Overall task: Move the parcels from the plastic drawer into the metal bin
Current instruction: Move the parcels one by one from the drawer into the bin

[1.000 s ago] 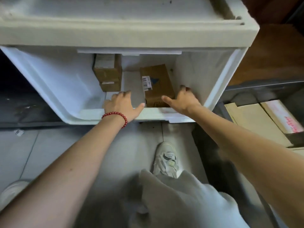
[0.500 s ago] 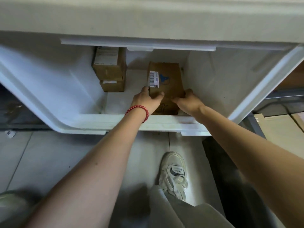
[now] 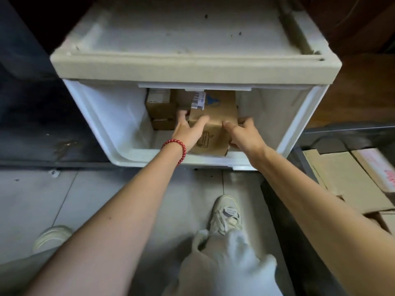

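Brown cardboard parcel (image 3: 213,122) gripped from both sides inside the white plastic drawer (image 3: 102,116), centre of frame.
Left hand (image 3: 189,130) and right hand (image 3: 243,135) clamp opposite faces, thumbs over the top edge, presumably to lift it clear of the front wall. Two smaller brown boxes (image 3: 160,110) sit stacked behind-left, partly hidden. Grey metal bin (image 3: 333,133), right edge, is cut off; its depth is unclear.

We see soft, dim light on the white drawer (image 3: 111,116); around it corners darken, edges bend, and detail blurs slightly.
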A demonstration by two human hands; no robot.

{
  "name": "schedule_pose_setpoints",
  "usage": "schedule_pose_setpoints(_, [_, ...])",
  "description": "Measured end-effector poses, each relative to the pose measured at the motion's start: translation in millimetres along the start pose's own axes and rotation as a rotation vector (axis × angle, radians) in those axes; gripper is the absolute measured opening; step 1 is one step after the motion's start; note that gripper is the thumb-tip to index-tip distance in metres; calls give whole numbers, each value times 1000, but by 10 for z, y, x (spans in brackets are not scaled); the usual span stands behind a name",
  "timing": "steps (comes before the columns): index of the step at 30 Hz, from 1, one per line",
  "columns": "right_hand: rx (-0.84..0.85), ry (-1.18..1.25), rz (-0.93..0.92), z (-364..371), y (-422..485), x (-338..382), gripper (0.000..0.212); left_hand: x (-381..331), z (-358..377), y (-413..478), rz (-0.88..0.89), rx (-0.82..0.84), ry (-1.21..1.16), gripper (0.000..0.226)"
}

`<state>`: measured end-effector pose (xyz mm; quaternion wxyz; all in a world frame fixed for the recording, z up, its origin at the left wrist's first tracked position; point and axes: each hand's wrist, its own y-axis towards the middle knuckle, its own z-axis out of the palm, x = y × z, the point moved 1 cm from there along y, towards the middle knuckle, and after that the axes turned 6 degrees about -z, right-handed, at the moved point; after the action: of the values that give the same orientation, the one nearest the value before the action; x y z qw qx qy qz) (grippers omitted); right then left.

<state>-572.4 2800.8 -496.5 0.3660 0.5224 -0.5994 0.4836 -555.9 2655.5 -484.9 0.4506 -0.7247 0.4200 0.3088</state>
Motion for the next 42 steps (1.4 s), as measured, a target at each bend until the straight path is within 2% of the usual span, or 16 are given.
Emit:
schedule_pose_setpoints(2, [8,5,12,17,-192,59,37,-3,-94,-206,-14,4,13,64])
schedule_pose_setpoints(6, [-19,79,1,17,-605,157,29,36,-231,-617,1,-25,-35,41])
schedule_pose_setpoints(9, [-34,138,-5,-38,-965,223,26,45,-284,-941,14,-23,-123,43])
schedule_pose_setpoints(13, [-24,194,-21,-142,-1464,285,26,66,-315,-1392,25,-1,-219,47])
schedule_pose_setpoints(16, [-9,226,-36,-197,-1806,358,29,137,-347,-1696,-31,18,-332,43])
schedule_pose_setpoints(20, [55,273,-53,-245,-2189,387,33,252,-459,-1978,-78,39,-392,21])
schedule_pose_setpoints(22, [103,282,-101,-270,-2327,342,50,267,-513,-2060,-76,61,-433,14])
schedule_pose_setpoints(25, [173,234,-159,-360,-2387,247,101,254,-564,-2124,-46,96,-466,9])
schedule_pose_setpoints(27, [189,222,-189,-445,-2374,210,114,273,-582,-2108,-23,128,-470,9])
schedule_pose_setpoints(32, [69,248,-264,-710,-2308,81,107,309,-529,-1999,-61,222,-518,49])
schedule_pose_setpoints(35, [13,233,-296,-864,-2254,-61,98,294,-457,-1953,-36,287,-484,41])
schedule_pose_setpoints(38, [8,272,-229,-919,-2205,-164,80,269,-398,-1958,29,275,-400,25])
schedule_pose_setpoints(39, [-8,287,-205,-912,-2196,-183,77,259,-392,-1961,57,246,-377,28])
schedule_pose_setpoints(42, [-90,298,-127,-873,-2179,-231,76,207,-420,-1987,117,164,-365,53])
